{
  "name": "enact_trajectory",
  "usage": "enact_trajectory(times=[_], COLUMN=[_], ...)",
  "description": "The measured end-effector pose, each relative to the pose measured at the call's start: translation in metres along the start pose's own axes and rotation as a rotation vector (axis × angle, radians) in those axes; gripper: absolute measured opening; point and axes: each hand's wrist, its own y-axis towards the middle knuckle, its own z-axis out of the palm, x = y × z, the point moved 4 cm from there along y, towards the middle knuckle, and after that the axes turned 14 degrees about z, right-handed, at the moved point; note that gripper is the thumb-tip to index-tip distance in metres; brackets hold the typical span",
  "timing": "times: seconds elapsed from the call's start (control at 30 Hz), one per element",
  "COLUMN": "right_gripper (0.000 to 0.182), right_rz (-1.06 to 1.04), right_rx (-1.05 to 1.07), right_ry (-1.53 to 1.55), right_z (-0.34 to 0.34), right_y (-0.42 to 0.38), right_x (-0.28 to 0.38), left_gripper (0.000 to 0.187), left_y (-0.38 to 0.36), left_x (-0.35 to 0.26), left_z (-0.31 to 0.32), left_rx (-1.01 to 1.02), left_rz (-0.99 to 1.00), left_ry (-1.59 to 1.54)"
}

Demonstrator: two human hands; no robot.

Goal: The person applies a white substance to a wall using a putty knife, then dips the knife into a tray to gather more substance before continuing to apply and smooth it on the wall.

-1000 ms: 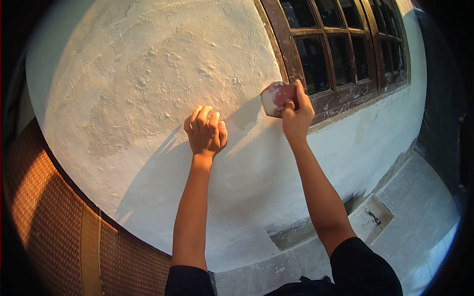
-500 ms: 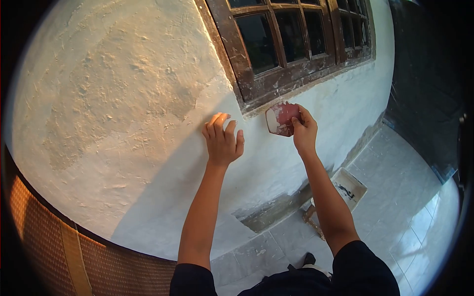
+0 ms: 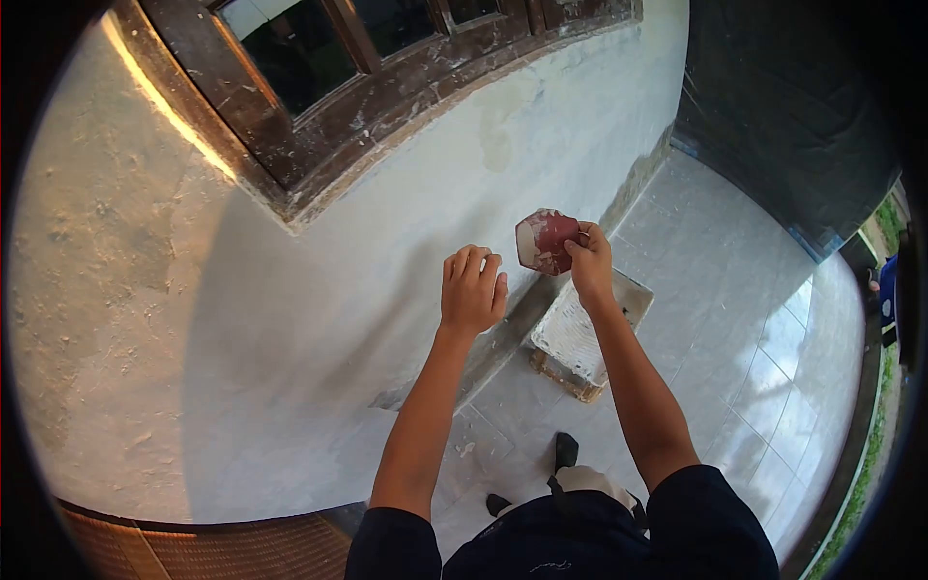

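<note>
My right hand [image 3: 591, 269] pinches a flat, reddish-brown putty scraper [image 3: 555, 242] with angled corners, smeared with white paste on its left side. The thumb lies over its near face. My left hand [image 3: 472, 290] holds nothing; its fingers are loosely bent with the thumb apart, to the left of the scraper. Both hands are raised in front of the white plastered wall [image 3: 358, 261]. Below the scraper, partly hidden by my right forearm, a shallow tray [image 3: 638, 288] with white paste sits on a small wooden stand [image 3: 565, 377].
A brown wooden window frame [image 3: 387, 121] is set in the wall at upper left. Rough plaster [image 3: 106, 222] covers the far left. Dark sheeting [image 3: 783, 126] hangs at upper right above grey floor tiles [image 3: 696, 242]. A woven panel [image 3: 222, 551] lies at bottom left.
My view has swung right and down, so the window sits farther left and the tray shows more. Both hands have moved away from the window corner; the scraper stays in my right hand.
</note>
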Motion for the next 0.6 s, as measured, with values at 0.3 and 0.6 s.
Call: enact_trajectory(times=[0.3, 0.6], right_gripper=[0.031, 0.029], right_rz=[0.113, 0.206], right_rx=[-0.116, -0.164], right_ry=[-0.03, -0.163], right_z=[-0.121, -0.194], right_y=[0.035, 0.051], right_x=[-0.047, -0.059], left_gripper=[0.029, 0.035], left_y=[-0.006, -0.019], left_x=[-0.055, -0.096], left_z=[0.115, 0.176], left_rx=[0.171, 0.273], left_rz=[-0.159, -0.239], left_ry=[-0.27, -0.371])
